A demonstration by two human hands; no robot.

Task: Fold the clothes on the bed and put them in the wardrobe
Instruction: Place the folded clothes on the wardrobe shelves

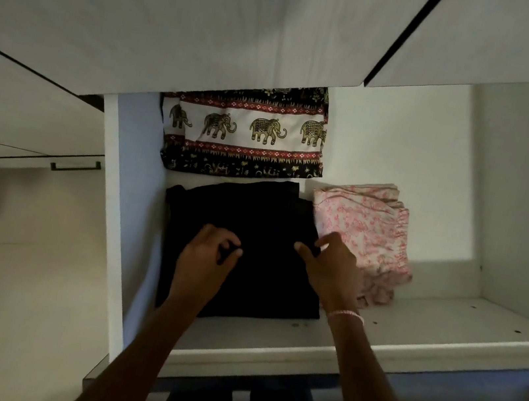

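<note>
1. Head view: a folded black fabric garment (pixel 251 233) lies on the white wardrobe shelf (pixel 426 330), with a folded elephant-print cloth (pixel 246 128) behind it and a pink floral garment (pixel 365 230) just beside it.
2. The left hand (pixel 209 257) and right hand (pixel 329 266) touch it with fingers curled; whether they grip it is unclear.
3. The bed is out of sight, so what remains cannot be judged.

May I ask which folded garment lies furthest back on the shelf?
The elephant-print garment; the black garment and pink floral garment lie nearer the front.

You have no words, labels, brand marks or numbers to read here; the folded cloth (pixel 246 128) at the back of the shelf (pixel 409 327) carries only elephant figures and border motifs; the pink garment (pixel 365 230) shows a printed pattern without lettering.
</note>
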